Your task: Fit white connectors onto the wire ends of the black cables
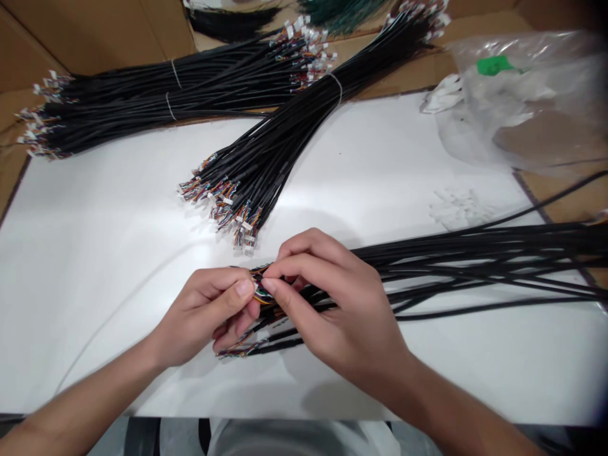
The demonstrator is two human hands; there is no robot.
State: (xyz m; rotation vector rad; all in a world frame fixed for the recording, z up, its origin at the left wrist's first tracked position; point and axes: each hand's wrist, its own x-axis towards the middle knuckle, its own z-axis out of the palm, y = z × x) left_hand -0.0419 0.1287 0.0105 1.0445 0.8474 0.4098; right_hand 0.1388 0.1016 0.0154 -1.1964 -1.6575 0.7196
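Note:
Near the front of the white table, my left hand (209,313) is closed in a pinch on a small white connector (255,287), mostly hidden by my thumb. My right hand (337,297) pinches the thin coloured wires (263,297) just right of it, its fingertips almost touching the left ones. Behind and below my right hand runs a loose spread of black cables (456,278), reaching to the right edge. Some of their bare coloured wire ends (242,347) lie beneath my left fingers.
A tied bundle of black cables (304,126) with white connectors lies ahead. Further bundles (166,101) rest at the back left. At the right are a pile of small white connectors (460,208) and a clear plastic bag (532,107) with a green label. Cardboard (95,31) borders the back.

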